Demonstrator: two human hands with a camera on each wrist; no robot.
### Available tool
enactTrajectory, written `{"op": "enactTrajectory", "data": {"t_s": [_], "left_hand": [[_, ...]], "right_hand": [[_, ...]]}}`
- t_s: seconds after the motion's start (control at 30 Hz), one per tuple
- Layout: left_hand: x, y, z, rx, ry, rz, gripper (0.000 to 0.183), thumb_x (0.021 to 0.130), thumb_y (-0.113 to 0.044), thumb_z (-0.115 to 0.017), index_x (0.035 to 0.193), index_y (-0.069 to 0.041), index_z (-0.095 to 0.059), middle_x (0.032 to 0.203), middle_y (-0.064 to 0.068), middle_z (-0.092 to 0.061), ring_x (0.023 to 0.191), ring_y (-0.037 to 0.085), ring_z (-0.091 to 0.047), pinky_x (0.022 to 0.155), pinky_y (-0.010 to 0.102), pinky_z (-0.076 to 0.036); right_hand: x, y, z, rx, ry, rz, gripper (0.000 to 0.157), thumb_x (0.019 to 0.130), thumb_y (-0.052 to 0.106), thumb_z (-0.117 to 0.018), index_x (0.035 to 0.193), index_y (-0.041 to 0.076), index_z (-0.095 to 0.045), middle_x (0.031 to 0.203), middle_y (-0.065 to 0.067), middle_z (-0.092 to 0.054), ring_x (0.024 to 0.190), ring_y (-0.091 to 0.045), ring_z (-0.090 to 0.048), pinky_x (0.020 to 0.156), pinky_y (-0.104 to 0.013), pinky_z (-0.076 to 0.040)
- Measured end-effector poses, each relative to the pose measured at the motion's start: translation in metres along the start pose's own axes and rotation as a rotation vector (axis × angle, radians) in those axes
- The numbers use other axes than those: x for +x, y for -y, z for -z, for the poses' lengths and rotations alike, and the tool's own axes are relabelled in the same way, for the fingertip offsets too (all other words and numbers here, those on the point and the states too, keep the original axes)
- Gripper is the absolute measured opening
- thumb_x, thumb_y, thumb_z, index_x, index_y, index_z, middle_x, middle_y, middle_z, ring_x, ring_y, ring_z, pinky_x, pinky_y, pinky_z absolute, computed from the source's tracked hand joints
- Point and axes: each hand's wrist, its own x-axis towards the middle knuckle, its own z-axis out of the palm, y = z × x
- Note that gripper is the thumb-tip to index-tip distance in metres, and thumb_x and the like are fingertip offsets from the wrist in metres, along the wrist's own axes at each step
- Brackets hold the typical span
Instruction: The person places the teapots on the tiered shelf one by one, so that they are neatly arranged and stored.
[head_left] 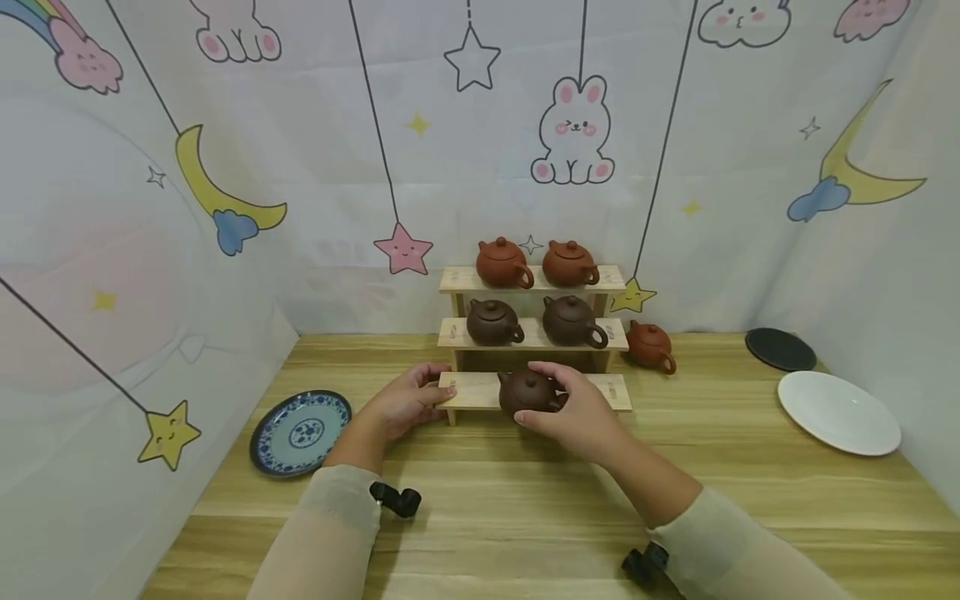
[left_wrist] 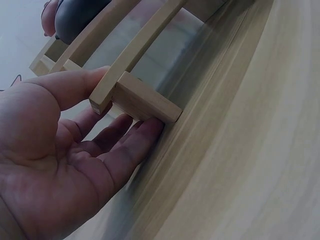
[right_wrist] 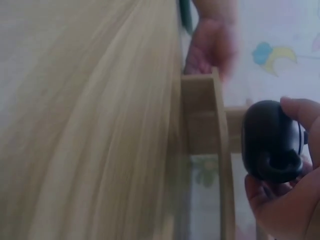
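Note:
My right hand (head_left: 581,414) grips a dark brown teapot (head_left: 523,393) by its lid and side, over the lowest step of a three-step wooden stand (head_left: 472,390). In the right wrist view the teapot (right_wrist: 270,140) shows a gap between its base and the step board. At the left end of that lowest step, my left hand (head_left: 405,402) holds the stand. The left wrist view has its thumb on the board's end and the fingers (left_wrist: 125,145) curled beneath, by the stand's leg (left_wrist: 145,97). Two dark teapots (head_left: 492,323) sit on the middle step, two reddish ones (head_left: 504,262) on top.
Another reddish teapot (head_left: 649,345) stands on the table (head_left: 480,517) right of the stand. A blue-patterned plate (head_left: 288,454) lies at the left, partly behind my left forearm. At the right are a white plate (head_left: 838,413) and a black round piece (head_left: 781,348). A printed curtain (head_left: 337,150) hangs behind.

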Motion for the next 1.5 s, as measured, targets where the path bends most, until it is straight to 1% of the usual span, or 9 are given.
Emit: {"op": "enactTrajectory", "data": {"t_s": [0.2,0.4,0.57,0.73,0.83,1.0,1.13,1.33,1.5], "left_hand": [[0.000,0.001,0.001,0.005,0.002,0.004,0.063,0.107,-0.013,-0.065,0.162,-0.004,-0.036,0.165,0.018,-0.036,0.127,0.026,-0.061,0.105,0.045,-0.058],[0.001,0.002,0.002,0.007,-0.005,-0.001,0.064,0.106,-0.013,-0.066,0.162,-0.003,-0.036,0.165,0.018,-0.036,0.128,0.027,-0.061,0.105,0.044,-0.058],[0.001,0.002,0.000,0.003,-0.006,0.005,0.063,0.106,-0.012,-0.066,0.161,-0.003,-0.037,0.165,0.018,-0.038,0.132,0.029,-0.059,0.106,0.045,-0.058],[0.000,-0.001,-0.002,-0.003,-0.010,0.007,0.063,0.106,-0.012,-0.066,0.161,-0.003,-0.037,0.166,0.019,-0.037,0.138,0.034,-0.057,0.109,0.047,-0.057],[-0.001,-0.002,-0.003,0.001,-0.011,0.008,0.063,0.106,-0.012,-0.065,0.162,-0.003,-0.036,0.167,0.019,-0.035,0.141,0.036,-0.055,0.111,0.049,-0.056],[-0.001,-0.002,-0.002,0.000,-0.014,0.009,0.064,0.106,-0.012,-0.065,0.163,-0.004,-0.035,0.168,0.019,-0.035,0.141,0.035,-0.055,0.111,0.050,-0.056],[0.000,-0.002,-0.002,-0.007,-0.014,0.008,0.064,0.106,-0.012,-0.065,0.162,-0.005,-0.036,0.167,0.018,-0.035,0.137,0.031,-0.057,0.110,0.048,-0.056],[-0.001,-0.001,-0.001,-0.005,-0.009,0.011,0.064,0.107,-0.012,-0.065,0.162,-0.004,-0.035,0.168,0.018,-0.034,0.137,0.031,-0.056,0.112,0.049,-0.055],[0.000,0.000,0.000,-0.008,-0.005,0.005,0.064,0.106,-0.012,-0.065,0.162,-0.004,-0.035,0.168,0.018,-0.035,0.136,0.030,-0.057,0.111,0.049,-0.055]], "right_hand": [[0.019,0.004,-0.017,0.012,0.002,-0.030,0.078,0.085,0.041,-0.092,0.154,0.031,-0.056,0.161,-0.003,-0.052,0.136,-0.030,-0.063,0.103,-0.049,-0.058],[0.033,0.012,-0.027,-0.020,-0.019,-0.009,0.078,0.085,0.042,-0.092,0.154,0.030,-0.057,0.162,-0.003,-0.051,0.140,-0.032,-0.060,0.107,-0.054,-0.055],[0.038,0.015,-0.035,-0.061,-0.037,-0.032,0.078,0.086,0.043,-0.091,0.154,0.027,-0.057,0.163,-0.005,-0.051,0.146,-0.034,-0.054,0.113,-0.057,-0.051],[0.040,0.015,-0.039,-0.061,-0.051,-0.028,0.078,0.086,0.042,-0.091,0.154,0.024,-0.058,0.162,-0.007,-0.053,0.148,-0.034,-0.052,0.116,-0.058,-0.048],[0.040,0.015,-0.038,-0.062,-0.045,-0.034,0.078,0.086,0.044,-0.091,0.154,0.025,-0.057,0.163,-0.006,-0.052,0.148,-0.035,-0.051,0.116,-0.058,-0.048],[0.038,0.014,-0.029,-0.048,-0.010,-0.033,0.077,0.087,0.044,-0.090,0.154,0.029,-0.056,0.165,-0.003,-0.049,0.149,-0.033,-0.051,0.116,-0.058,-0.049],[0.032,0.011,-0.015,-0.012,-0.003,-0.024,0.072,0.087,0.044,-0.089,0.150,0.026,-0.059,0.159,-0.004,-0.056,0.144,-0.032,-0.057,0.115,-0.055,-0.050],[0.012,0.001,0.012,0.027,-0.011,-0.054,0.065,0.090,0.044,-0.087,0.147,0.024,-0.062,0.151,-0.004,-0.063,0.138,-0.032,-0.062,0.107,-0.051,-0.057],[-0.005,-0.012,0.038,-0.009,-0.056,-0.010,0.054,0.096,0.042,-0.082,0.142,0.022,-0.064,0.146,-0.005,-0.066,0.135,-0.030,-0.063,0.106,-0.049,-0.058]]}}
